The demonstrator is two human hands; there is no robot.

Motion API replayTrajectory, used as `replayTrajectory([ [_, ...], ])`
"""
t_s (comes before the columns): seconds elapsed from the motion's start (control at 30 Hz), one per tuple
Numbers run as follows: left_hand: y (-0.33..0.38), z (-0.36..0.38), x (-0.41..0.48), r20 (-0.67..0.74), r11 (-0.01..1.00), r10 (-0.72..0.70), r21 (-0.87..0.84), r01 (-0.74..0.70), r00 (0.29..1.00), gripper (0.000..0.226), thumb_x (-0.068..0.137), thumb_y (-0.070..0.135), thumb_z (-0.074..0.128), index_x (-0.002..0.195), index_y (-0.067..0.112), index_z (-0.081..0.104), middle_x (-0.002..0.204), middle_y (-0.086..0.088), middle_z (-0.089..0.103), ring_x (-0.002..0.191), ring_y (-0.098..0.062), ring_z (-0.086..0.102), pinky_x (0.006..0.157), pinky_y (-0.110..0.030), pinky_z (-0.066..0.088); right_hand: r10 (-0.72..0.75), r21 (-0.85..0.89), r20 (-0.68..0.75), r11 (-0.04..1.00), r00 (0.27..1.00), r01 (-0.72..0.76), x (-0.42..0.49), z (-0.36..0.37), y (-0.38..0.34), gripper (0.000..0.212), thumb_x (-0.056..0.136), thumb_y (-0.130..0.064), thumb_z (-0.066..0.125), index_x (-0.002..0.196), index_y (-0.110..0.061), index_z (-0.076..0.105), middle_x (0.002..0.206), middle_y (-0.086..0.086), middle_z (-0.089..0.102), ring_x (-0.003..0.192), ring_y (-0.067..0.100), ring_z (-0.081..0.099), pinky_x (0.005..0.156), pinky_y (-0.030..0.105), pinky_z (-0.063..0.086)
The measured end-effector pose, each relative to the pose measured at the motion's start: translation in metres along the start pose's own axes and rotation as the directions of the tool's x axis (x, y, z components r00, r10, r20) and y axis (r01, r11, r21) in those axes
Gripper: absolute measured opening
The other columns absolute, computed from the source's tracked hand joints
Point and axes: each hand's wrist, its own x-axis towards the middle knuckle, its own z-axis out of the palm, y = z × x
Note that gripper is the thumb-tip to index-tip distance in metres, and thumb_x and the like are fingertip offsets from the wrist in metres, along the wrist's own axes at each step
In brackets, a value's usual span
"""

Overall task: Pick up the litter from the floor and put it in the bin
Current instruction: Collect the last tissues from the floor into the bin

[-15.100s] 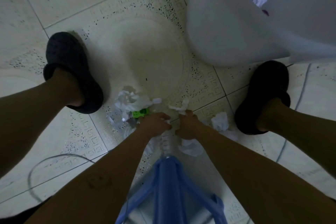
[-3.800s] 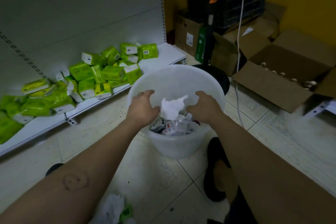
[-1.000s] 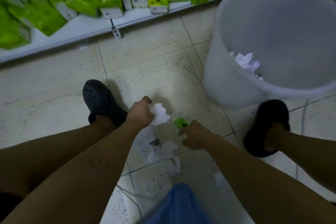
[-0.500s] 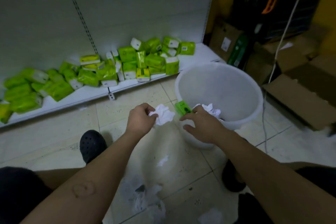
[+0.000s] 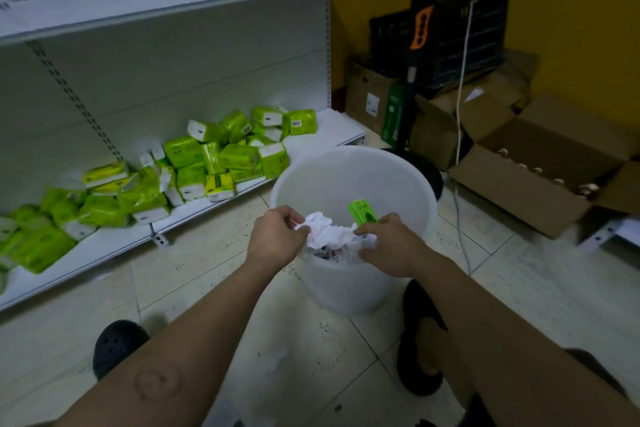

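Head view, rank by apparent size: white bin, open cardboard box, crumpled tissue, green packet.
Largest: white bin and open cardboard box: similar, box farther and cropped, so unranked.
Then crumpled tissue in the left hand.
Smallest: green packet, partly hidden by the right hand.

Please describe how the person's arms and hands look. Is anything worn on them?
The left forearm and right forearm are bare, no sleeves in view. The left hand and right hand wear no gloves; I see no watch, ring or bracelet. On the left forearm is a round mark like a small face.
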Motion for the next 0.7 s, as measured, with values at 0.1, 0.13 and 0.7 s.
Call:
replayTrajectory([
  [0.1,0.005,0.023,0.015,-0.009,0.999,-0.034,0.009,0.034,0.999,0.013,0.077,0.027,0.071,0.089,0.023,0.069,0.069,0.011,0.062,0.075,-0.016,0.062,0.065,-0.021,0.04,0.041,0.01,0.059,0.999,0.997,-0.042,0.01,0.004,0.007,0.058,0.086,-0.043,0.06,0.14,-0.038,0.04,0.153,0.014,0.014,0.138,0.034,0.03,0.113,0.038,0.028],
  [0.13,0.005,0.03,0.018,-0.01,0.999,-0.045,0.025,0.045,0.999,0.02,0.079,0.029,0.07,0.097,0.022,0.068,0.076,0.008,0.065,0.079,-0.016,0.062,0.07,-0.022,0.042,0.052,-0.023,0.1,0.999,0.994,-0.05,0.012,0.006,0.01,0.062,0.087,-0.047,0.059,0.143,-0.04,0.033,0.157,0.014,0.005,0.142,0.035,0.021,0.115,0.04,0.023],
  [0.7,-0.076,-0.018,-0.044,0.152,0.961,0.039,0.266,-0.079,0.988,0.046,0.08,0.046,0.067,0.123,0.029,0.06,0.125,0.004,0.063,0.115,-0.016,0.057,0.097,-0.031,0.046,-0.145,-0.124,0.094,0.98,0.985,0.156,-0.018,0.044,-0.058,0.066,0.087,-0.048,0.057,0.145,-0.03,0.032,0.149,0.007,0.037,0.134,0.028,0.037,0.109,0.041,0.034],
])
